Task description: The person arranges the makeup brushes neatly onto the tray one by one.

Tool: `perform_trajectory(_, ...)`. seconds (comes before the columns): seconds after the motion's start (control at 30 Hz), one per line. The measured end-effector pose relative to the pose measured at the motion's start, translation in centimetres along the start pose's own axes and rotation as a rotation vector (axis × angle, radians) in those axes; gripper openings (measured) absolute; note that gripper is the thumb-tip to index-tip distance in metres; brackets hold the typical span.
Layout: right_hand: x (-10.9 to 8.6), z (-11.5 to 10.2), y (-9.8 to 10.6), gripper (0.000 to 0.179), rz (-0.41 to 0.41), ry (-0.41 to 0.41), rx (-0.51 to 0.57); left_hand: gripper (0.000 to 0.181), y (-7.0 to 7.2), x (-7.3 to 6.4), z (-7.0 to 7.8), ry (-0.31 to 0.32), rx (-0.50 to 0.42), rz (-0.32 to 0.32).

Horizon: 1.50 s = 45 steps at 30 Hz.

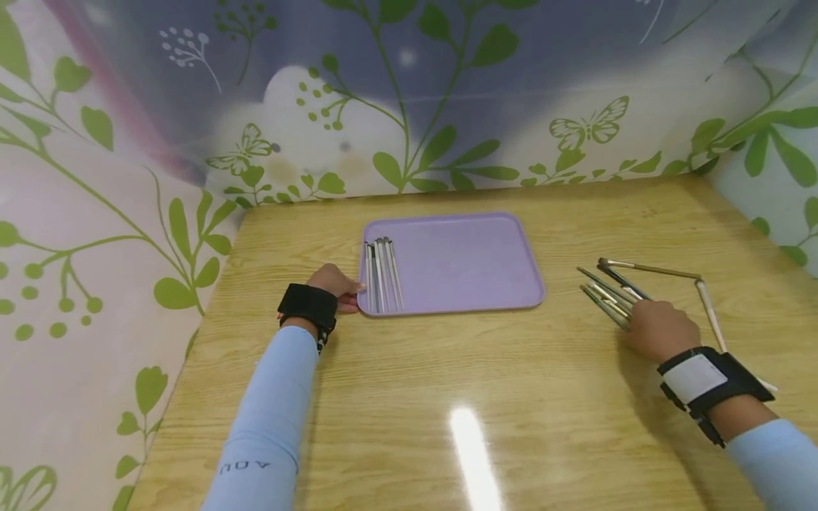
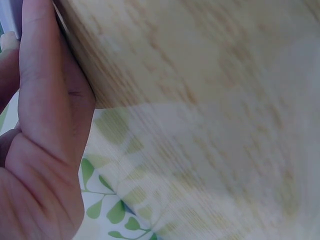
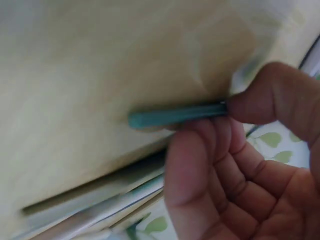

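My left hand [image 1: 335, 287] holds the left rim of a lilac tray [image 1: 460, 266], thumb at the top edge and fingers against the side. Along the tray's left end lie several slim makeup brushes [image 1: 391, 273], side by side. Off to the right of the tray, my right hand [image 1: 663, 330] is over a loose bunch of brushes [image 1: 607, 301]. Close up in the right wrist view, thumb and fingers pinch a brush with a teal handle end [image 3: 170, 116]; its other end is hidden by the hand. More brushes [image 3: 100, 207] show blurred below it.
Beyond the right hand lie a brown-handled brush [image 1: 661, 269] and a pale-handled brush [image 1: 709, 312], the latter partly hidden by the wrist strap [image 1: 709, 383]. The wooden table [image 1: 409, 397] meets leaf-printed cloth walls [image 1: 447, 106] at the back and sides.
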State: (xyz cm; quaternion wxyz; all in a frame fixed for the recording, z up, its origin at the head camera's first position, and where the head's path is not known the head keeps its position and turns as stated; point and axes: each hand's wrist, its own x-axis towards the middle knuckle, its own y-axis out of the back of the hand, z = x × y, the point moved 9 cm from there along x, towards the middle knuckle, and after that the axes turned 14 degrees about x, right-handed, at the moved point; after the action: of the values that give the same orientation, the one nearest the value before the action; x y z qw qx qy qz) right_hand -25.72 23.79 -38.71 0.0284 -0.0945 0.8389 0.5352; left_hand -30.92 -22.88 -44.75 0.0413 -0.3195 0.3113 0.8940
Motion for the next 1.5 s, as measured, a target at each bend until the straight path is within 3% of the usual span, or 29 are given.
perform_trajectory(0.13, 1.7, -3.7, 0.0, 0.033, -0.048, 0.046, 0.038, 0.024, 0.6, -0.7, 0.2, -0.019, -0.020, 0.000)
perform_trajectory(0.33, 7.1, -13.0, 0.2, 0.023, -0.110, 0.116, 0.217, 0.025, 1.1, -0.4, -0.5, 0.011, -0.043, 0.023)
perform_trajectory(0.5, 12.2, -19.0, -3.8, 0.020, -0.199, 0.009, 0.384, 0.024, 1.0, 0.1, -0.6, 0.019, -0.033, 0.053)
perform_trajectory(0.63, 14.2, -21.8, -8.1, 0.023, -0.248, -0.056, 0.387, 0.021, 0.4, -0.2, -0.3, 0.010, -0.027, 0.070)
perform_trajectory(0.8, 13.5, -24.1, -11.2, 0.026, -0.228, -0.062, 0.265, 0.018, -0.5, -0.2, -0.5, 0.022, -0.018, 0.056)
perform_trajectory(0.9, 13.1, -25.5, -11.8, 0.025, -0.198, -0.037, 0.182, 0.018, -0.3, -0.3, -0.5, 0.023, -0.012, 0.062)
perform_trajectory(1.07, 13.0, -27.7, -12.1, 0.020, -0.182, 0.008, 0.168, 0.019, 0.7, -0.5, -0.2, 0.002, -0.019, 0.089)
perform_trajectory(1.23, 12.9, -28.1, -11.8, 0.020, -0.167, 0.043, 0.151, 0.020, 0.7, -0.1, 0.0, -0.006, -0.013, 0.083)
perform_trajectory(1.33, 12.5, -27.7, -11.4, 0.023, -0.174, 0.070, 0.203, 0.021, 0.5, -0.1, -0.2, -0.007, -0.009, 0.073)
perform_trajectory(1.5, 11.2, -25.2, -8.2, 0.024, -0.169, 0.146, 0.282, 0.021, 0.5, -0.1, -0.4, -0.004, -0.008, 0.061)
